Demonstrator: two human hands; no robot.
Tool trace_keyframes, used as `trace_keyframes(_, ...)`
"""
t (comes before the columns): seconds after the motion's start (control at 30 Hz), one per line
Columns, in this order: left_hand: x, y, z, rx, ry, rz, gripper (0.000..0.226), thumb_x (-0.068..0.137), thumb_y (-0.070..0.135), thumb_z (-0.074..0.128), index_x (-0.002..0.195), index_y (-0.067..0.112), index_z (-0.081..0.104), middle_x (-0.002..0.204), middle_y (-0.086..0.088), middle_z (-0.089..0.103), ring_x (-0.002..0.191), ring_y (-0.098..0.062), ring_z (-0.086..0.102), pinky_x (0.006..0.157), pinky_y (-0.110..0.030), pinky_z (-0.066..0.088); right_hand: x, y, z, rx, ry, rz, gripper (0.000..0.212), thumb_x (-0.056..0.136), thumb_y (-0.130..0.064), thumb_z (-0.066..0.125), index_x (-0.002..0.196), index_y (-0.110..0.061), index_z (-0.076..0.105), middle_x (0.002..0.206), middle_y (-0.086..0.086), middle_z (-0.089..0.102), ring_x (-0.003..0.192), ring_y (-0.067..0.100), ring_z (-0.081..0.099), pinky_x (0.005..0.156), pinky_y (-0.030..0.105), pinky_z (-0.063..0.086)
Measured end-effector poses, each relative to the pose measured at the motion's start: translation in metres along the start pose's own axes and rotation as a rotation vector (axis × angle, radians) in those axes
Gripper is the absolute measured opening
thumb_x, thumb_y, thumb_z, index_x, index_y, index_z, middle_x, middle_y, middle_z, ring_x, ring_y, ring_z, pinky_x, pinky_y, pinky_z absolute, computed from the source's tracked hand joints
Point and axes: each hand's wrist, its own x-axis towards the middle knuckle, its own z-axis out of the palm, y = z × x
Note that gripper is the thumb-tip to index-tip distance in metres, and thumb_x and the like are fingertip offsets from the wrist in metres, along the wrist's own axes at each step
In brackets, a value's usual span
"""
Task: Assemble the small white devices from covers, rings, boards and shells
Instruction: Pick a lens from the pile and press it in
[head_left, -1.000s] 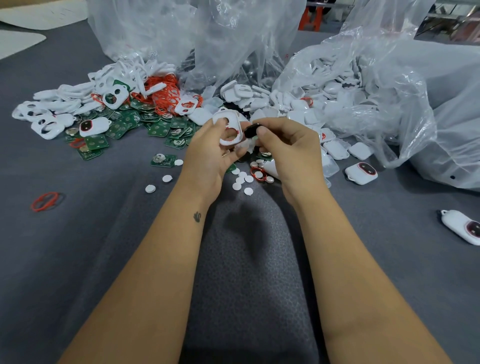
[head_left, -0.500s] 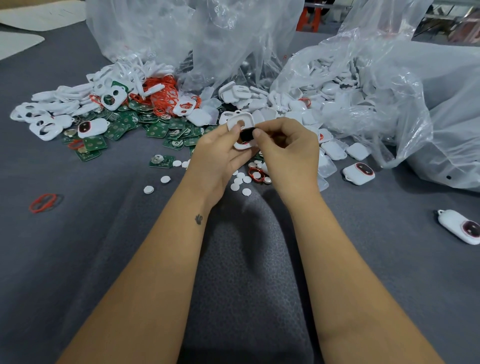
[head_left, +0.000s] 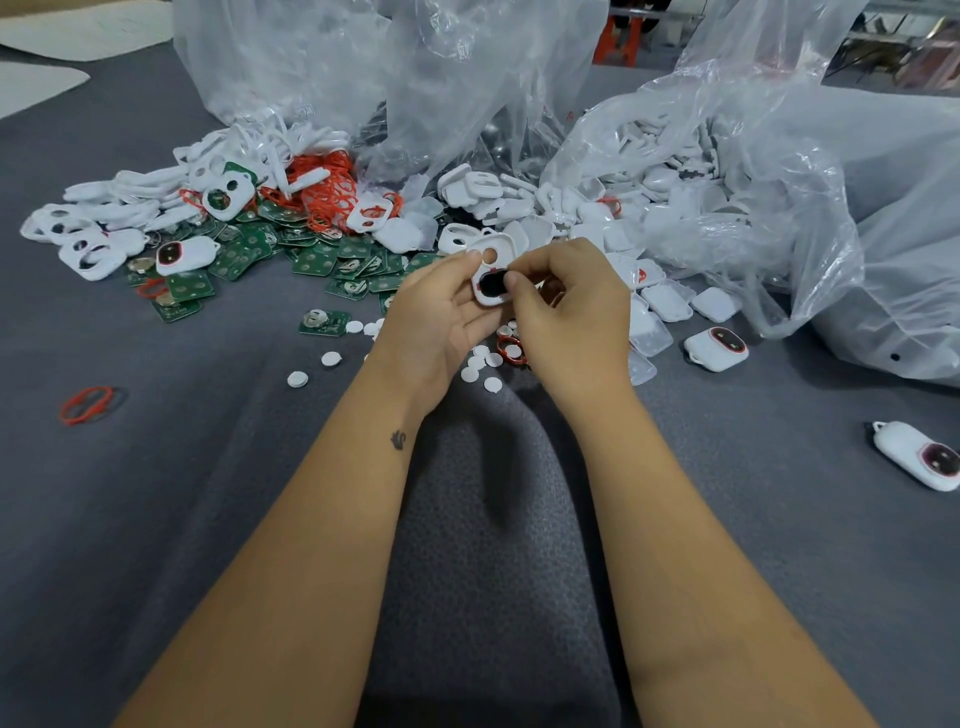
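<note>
A grey bench (head_left: 156, 519) carried clear plastic bags (head_left: 727, 171) of white shells, with heaps of white covers (head_left: 104, 218), green boards (head_left: 249, 254) and red rings (head_left: 327, 192) spilled in front. Above the scattered white discs (head_left: 297, 379), the left hand (head_left: 436, 322) cradled a white cover (head_left: 491, 278), its fingers curled round the left edge, long axis roughly upright with the small round hole pointing away. The right hand (head_left: 571, 312) pinched a black oval piece (head_left: 493, 283) with thumb and forefinger at the cover's larger opening.
</note>
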Motion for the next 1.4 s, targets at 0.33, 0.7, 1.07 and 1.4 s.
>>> trace_keyframes(0.33, 0.002, -0.002, -0.007, -0.009, -0.174, 0.002, 0.04, 0.08, -0.003, 0.033, 0.103, -0.002, 0.066, 0.11, -0.017, 0.07, 0.107, -0.028, 0.066, 0.083, -0.031, 0.056, 0.002, 0.0, 0.006, 0.049, 0.087, 0.095, 0.021, 0.079, -0.015, 0.071, 0.081, -0.022, 0.052, 0.083, -0.007, 0.057, 0.07, 0.004, 0.051, 0.07, 0.026, 0.045)
trace_keyframes(0.7, 0.0, 0.0, -0.006, 0.153, -0.142, 0.048, 0.029, 0.096, -0.009, 0.04, 0.104, 0.001, 0.066, 0.097, -0.011, 0.075, 0.095, -0.021, 0.072, 0.078, -0.025, 0.056, -0.001, -0.003, 0.005, 0.196, 0.016, 0.089, 0.029, 0.081, -0.012, 0.068, 0.079, -0.033, 0.048, 0.07, -0.012, 0.05, 0.06, -0.001, 0.046, 0.061, 0.014, 0.042)
trace_keyframes(1.07, 0.011, 0.027, -0.033, -0.086, 0.572, 0.393, 0.025, 0.093, -0.01, 0.046, 0.093, 0.003, 0.067, 0.099, -0.012, 0.069, 0.099, -0.027, 0.07, 0.075, -0.023, 0.056, 0.007, 0.003, -0.002, 0.022, 0.085, 0.198, 0.02, 0.088, -0.01, 0.051, 0.087, -0.028, 0.059, 0.093, -0.006, 0.061, 0.08, 0.006, 0.053, 0.074, 0.027, 0.044)
trace_keyframes(1.4, 0.011, 0.024, -0.032, 0.0, 0.55, 0.379, 0.028, 0.092, -0.007, 0.045, 0.086, 0.009, 0.068, 0.098, -0.01, 0.07, 0.089, -0.021, 0.073, 0.071, -0.021, 0.056, -0.001, -0.008, 0.007, -0.432, -0.467, -0.097, 0.016, 0.079, -0.029, 0.063, 0.091, -0.025, 0.073, 0.082, -0.004, 0.068, 0.082, 0.019, 0.064, 0.085, 0.033, 0.048)
